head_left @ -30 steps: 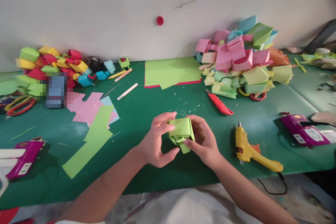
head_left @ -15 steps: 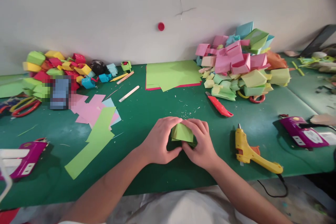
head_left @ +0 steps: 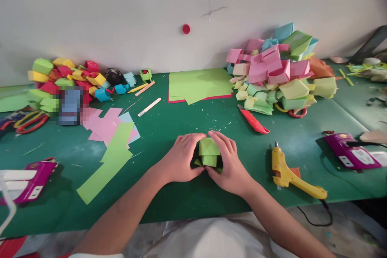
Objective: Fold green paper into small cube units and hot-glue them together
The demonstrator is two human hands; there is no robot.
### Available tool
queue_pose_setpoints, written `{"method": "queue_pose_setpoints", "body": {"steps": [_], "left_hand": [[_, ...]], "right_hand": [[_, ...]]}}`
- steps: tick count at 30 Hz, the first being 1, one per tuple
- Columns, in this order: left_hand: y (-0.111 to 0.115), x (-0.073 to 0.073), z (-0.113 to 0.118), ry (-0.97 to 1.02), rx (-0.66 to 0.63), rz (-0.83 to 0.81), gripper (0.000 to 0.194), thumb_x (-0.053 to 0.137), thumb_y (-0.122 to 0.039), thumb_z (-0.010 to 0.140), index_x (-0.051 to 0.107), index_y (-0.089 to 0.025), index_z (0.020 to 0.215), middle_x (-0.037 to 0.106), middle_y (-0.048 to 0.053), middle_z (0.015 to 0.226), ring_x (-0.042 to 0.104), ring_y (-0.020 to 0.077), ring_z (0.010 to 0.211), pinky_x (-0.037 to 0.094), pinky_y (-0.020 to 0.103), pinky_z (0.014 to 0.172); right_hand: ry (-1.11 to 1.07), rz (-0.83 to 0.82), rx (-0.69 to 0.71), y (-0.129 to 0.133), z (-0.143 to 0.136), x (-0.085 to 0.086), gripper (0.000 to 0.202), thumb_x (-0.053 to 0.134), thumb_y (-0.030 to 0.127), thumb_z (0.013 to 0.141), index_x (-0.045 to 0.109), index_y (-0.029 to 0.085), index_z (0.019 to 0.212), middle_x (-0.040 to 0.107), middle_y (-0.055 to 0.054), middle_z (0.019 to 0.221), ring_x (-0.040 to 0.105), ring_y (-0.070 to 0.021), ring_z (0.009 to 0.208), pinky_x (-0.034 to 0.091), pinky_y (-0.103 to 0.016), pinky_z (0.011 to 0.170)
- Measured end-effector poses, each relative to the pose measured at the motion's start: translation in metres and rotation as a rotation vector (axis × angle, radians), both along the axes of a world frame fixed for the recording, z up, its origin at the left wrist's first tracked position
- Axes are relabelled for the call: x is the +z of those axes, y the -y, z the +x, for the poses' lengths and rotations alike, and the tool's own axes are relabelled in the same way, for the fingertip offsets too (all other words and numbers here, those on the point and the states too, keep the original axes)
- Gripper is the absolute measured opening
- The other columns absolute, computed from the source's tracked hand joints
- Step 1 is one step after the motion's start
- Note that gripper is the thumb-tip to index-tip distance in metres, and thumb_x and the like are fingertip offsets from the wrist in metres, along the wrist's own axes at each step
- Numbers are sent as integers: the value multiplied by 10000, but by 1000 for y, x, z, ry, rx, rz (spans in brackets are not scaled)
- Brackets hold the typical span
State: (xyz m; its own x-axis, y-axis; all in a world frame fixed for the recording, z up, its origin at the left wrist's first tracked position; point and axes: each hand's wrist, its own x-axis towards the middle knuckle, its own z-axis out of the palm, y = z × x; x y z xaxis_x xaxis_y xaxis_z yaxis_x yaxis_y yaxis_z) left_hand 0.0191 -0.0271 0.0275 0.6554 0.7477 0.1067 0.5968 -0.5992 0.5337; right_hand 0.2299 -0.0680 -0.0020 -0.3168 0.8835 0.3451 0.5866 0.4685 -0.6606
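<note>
Between my hands is a small folded green paper piece point(head_left: 209, 148), its upper part wider than the narrower strip below. My left hand point(head_left: 185, 157) curves around its left side, thumb at the bottom edge and fingertips at the top. On the opposite side my right hand point(head_left: 229, 163) grips it the same way, with the thumb low and the index finger along the upper right. Both hands rest close to the green tabletop point(head_left: 178, 205). The back of the paper is hidden from me.
A yellow glue gun point(head_left: 286, 171) lies to the right, a red utility knife point(head_left: 253, 120) beyond it. Green paper strips point(head_left: 105, 167) lie left. Folded paper piles stand at the back left point(head_left: 65, 72) and back right point(head_left: 275, 72). Purple power strips point(head_left: 350, 151) sit at the sides.
The green paper has turned in my hands, so a lower strip now shows beneath its upper part. My fingers have shifted slightly around it.
</note>
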Motion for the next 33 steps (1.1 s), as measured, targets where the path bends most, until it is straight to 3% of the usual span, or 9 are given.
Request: {"method": "queue_pose_setpoints", "body": {"steps": [4, 10, 14, 21, 24, 27, 31, 33], "left_hand": [[0, 1, 0, 9, -10, -5, 812, 750, -258, 782, 293, -236, 1453, 489, 149, 1489, 454, 355, 1398, 402, 536, 1133], [0, 1, 1, 42, -1, -30, 737, 747, -264, 801, 341, -240, 1416, 543, 129, 1437, 482, 341, 1365, 410, 516, 1117], [-1, 2, 2, 32, 4, -15, 699, 748, -263, 802, 377, -251, 1395, 583, 120, 1393, 528, 347, 1308, 423, 522, 1078], [-2, -2, 4, 12, -1, 27, 532, 684, -188, 798, 467, -226, 1283, 655, 104, 1257, 613, 320, 1167, 437, 508, 1027], [-1, -1, 5, 24, 23, 19, 516, 687, -204, 807, 480, -228, 1279, 662, 98, 1247, 619, 318, 1149, 456, 496, 1009], [1, 2, 4, 45, 31, -10, 533, 709, -238, 813, 485, -239, 1297, 660, 93, 1264, 620, 314, 1150, 468, 485, 1009], [-7, 7, -8, 129, -14, -80, 687, 715, -284, 849, 390, -272, 1454, 599, 92, 1405, 559, 305, 1298, 433, 479, 1109], [-17, 8, -20, 194, 37, -106, 744, 723, -310, 861, 345, -286, 1501, 584, 91, 1426, 534, 294, 1347, 414, 475, 1153]], "right_hand": [[-13, -18, 26, 1, 2, 0, 950, 647, 192, 811, 155, 299, 1616, 344, -130, 1606, 291, -375, 1493, 333, -644, 1177], [-72, -46, -2, -2, 2, 0, 807, 653, 182, 841, 290, 306, 1550, 543, -116, 1442, 488, -344, 1318, 403, -609, 1106], [-109, -63, -10, -3, 2, 0, 722, 648, 145, 820, 392, 293, 1478, 599, -108, 1352, 543, -330, 1234, 462, -571, 1048], [-96, -113, 57, -3, 1, -3, 724, 647, 162, 838, 369, 283, 1496, 547, -103, 1471, 510, -304, 1344, 435, -539, 1123], [-110, -121, 40, -4, 1, -3, 701, 622, 118, 819, 406, 292, 1463, 588, -87, 1434, 548, -286, 1319, 451, -519, 1105], [-153, -107, 23, -4, 2, -2, 688, 609, 85, 786, 455, 304, 1421, 633, -68, 1376, 588, -280, 1271, 477, -502, 1074], [-196, -79, 3, -3, 3, 1, 625, 617, 96, 781, 519, 297, 1364, 666, -71, 1305, 624, -287, 1200, 512, -489, 1018], [-199, -83, -26, -2, 4, 2, 593, 642, 138, 803, 523, 282, 1366, 672, -85, 1280, 634, -297, 1175, 525, -491, 993]]}}
